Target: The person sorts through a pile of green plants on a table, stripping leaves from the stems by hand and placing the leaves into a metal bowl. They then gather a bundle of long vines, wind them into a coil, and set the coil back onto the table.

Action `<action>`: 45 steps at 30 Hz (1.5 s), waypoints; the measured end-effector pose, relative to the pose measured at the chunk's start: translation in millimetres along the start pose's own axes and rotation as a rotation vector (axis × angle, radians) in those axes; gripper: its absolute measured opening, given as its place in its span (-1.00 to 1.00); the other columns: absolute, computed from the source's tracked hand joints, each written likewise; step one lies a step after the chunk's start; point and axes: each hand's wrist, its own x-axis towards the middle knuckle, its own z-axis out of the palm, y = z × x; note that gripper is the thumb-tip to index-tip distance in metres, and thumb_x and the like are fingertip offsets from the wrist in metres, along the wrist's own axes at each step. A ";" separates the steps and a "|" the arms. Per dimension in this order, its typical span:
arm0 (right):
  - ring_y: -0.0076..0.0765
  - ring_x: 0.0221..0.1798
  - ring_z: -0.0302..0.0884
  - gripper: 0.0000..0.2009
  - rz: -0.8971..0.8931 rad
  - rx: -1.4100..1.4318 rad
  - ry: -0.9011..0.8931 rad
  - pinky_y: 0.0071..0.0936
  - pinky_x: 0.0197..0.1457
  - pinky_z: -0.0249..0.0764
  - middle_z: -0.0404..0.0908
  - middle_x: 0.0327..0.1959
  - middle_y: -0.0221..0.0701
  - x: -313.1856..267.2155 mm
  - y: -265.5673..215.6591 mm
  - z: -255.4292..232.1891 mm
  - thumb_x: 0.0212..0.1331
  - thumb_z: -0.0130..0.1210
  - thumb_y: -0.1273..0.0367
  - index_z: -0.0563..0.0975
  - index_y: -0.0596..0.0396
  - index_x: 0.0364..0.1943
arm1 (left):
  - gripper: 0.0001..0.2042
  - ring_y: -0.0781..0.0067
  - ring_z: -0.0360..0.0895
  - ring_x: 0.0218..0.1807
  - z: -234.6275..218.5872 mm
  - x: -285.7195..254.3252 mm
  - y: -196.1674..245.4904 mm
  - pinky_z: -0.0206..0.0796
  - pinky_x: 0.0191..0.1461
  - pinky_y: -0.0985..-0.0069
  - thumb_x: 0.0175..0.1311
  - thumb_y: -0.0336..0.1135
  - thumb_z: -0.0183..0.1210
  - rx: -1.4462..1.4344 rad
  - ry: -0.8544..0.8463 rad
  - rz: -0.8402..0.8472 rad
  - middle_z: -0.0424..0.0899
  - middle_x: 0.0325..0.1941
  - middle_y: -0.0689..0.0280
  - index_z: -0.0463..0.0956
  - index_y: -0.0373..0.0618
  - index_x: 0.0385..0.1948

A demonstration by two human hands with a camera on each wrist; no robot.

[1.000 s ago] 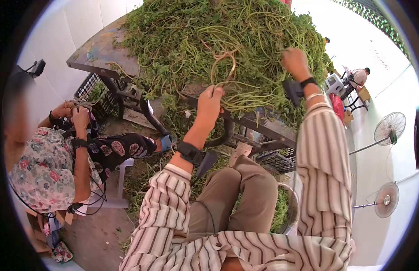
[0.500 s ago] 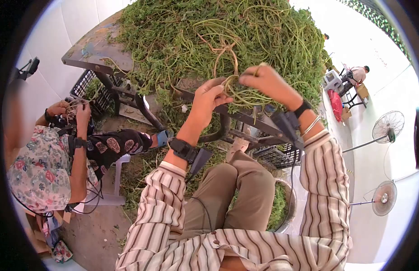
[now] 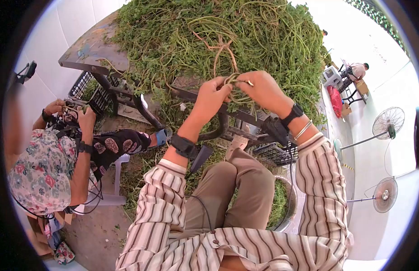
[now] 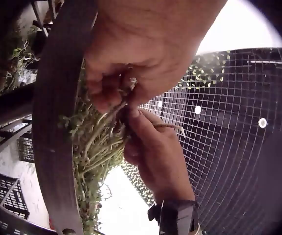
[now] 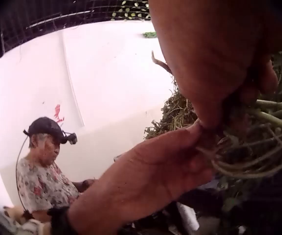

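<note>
Just over the near edge of the table (image 3: 196, 95), my two hands meet at a small bunch of green leafy stems (image 3: 240, 98). My left hand (image 3: 212, 98) pinches the stems between thumb and fingers. From the other side my right hand (image 3: 265, 92) pinches them, with a pale cut stem end (image 4: 172, 128) sticking out past its thumb in the left wrist view. Looped stems (image 5: 251, 169) hang below the fingers in the right wrist view. A big heap of stemmed greens (image 3: 272, 40) covers the table behind, with a pale branching stem (image 3: 224, 47) on top.
At left another seated person (image 3: 47, 171) handles stems. Black crates (image 3: 85, 88) stand under the table. A round tub of greens (image 3: 286, 203) is by my right leg, and two fans (image 3: 385, 194) stand at right.
My right hand has come from the heap at right over to my left hand and now grips the stems with it. The left hand has stayed near the table edge.
</note>
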 end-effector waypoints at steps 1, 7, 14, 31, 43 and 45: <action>-0.11 -0.50 0.50 -0.88 -0.032 -0.192 0.036 -0.32 -0.44 0.41 0.47 -0.64 -0.21 4.2 4.5 -4.3 -0.02 -0.01 0.41 0.51 0.14 -0.56 | -0.75 0.66 0.37 -0.44 0.9 0.6 -1.4 0.36 -0.28 0.60 0.19 -0.36 0.01 0.065 0.015 0.011 0.44 -0.45 0.41 0.46 -0.33 -0.17; -0.52 -0.64 0.43 -0.80 0.391 0.242 0.438 -0.53 -0.58 0.33 0.50 -0.63 -0.42 10.7 63.3 -86.5 0.09 -0.05 0.36 0.58 0.15 -0.37 | -0.78 0.67 0.36 -0.49 -10.0 -3.4 -15.9 0.42 -0.20 0.54 0.21 -0.39 -0.04 -0.216 0.124 -0.057 0.42 -0.49 0.43 0.48 -0.32 -0.21; -0.67 -0.67 0.29 -0.79 0.444 0.294 0.126 -0.65 -0.63 0.19 0.50 -0.55 -0.53 -2.9 1.8 -58.3 0.09 0.03 0.30 0.59 0.11 -0.31 | -0.76 0.56 0.49 -0.38 0.7 -1.2 -12.0 0.43 -0.07 0.46 0.23 -0.40 -0.04 -0.547 -0.033 -0.051 0.52 -0.36 0.32 0.43 -0.36 -0.15; 0.05 -0.46 0.40 -0.75 0.254 -0.008 0.010 -0.19 -0.36 0.35 0.44 -0.61 -0.10 -18.3 -12.5 -12.7 -0.11 0.03 0.24 0.45 0.19 -0.59 | -0.74 0.57 0.50 -0.35 16.6 0.6 -15.2 0.45 -0.21 0.57 0.19 -0.40 0.07 -0.181 0.062 0.050 0.55 -0.31 0.27 0.45 -0.36 -0.13; -0.21 -0.50 0.44 -0.71 0.415 -0.036 0.467 -0.36 -0.36 0.36 0.50 -0.60 -0.19 -11.7 71.7 -91.9 -0.03 -0.02 0.23 0.56 0.16 -0.38 | -0.80 0.65 0.37 -0.52 12.4 7.4 -21.4 0.50 -0.24 0.49 0.21 -0.44 0.01 -0.291 0.276 -0.038 0.44 -0.45 0.36 0.46 -0.39 -0.22; -0.25 -0.51 0.41 -0.70 0.559 0.124 0.619 -0.36 -0.35 0.34 0.53 -0.56 -0.23 -11.8 76.6 -112.4 -0.03 0.00 0.21 0.57 0.16 -0.36 | -0.81 0.66 0.36 -0.52 11.0 7.0 -21.2 0.50 -0.26 0.50 0.22 -0.43 0.00 -0.347 0.271 -0.037 0.45 -0.45 0.37 0.46 -0.37 -0.23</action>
